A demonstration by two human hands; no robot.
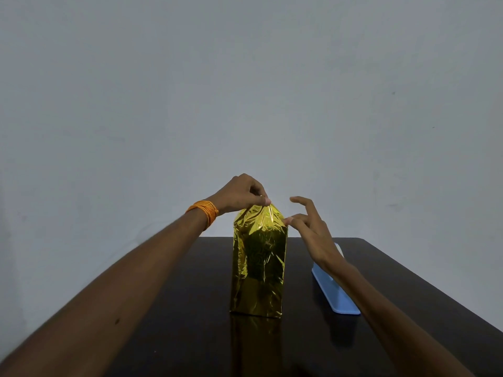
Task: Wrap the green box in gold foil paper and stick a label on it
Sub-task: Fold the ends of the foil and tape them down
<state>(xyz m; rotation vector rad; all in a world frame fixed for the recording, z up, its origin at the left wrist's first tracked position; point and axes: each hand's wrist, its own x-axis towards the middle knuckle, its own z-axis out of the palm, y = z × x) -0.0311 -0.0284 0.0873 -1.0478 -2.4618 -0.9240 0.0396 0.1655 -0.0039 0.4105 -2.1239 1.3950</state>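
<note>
The box (257, 284) stands upright on the table (163, 308), left of a blue tray (336, 291), sides already in foil (258, 240); your left hand (243, 191) pinches the top peak, your right hand (313, 232), fingers spread, touches its right corner: you're closing the top, so fold that corner in next

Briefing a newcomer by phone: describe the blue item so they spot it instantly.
On the dark table, look right of the upright gold-wrapped box. The blue item lies flat under the right forearm: long, pale and matte, unlike the shiny foil.
</note>
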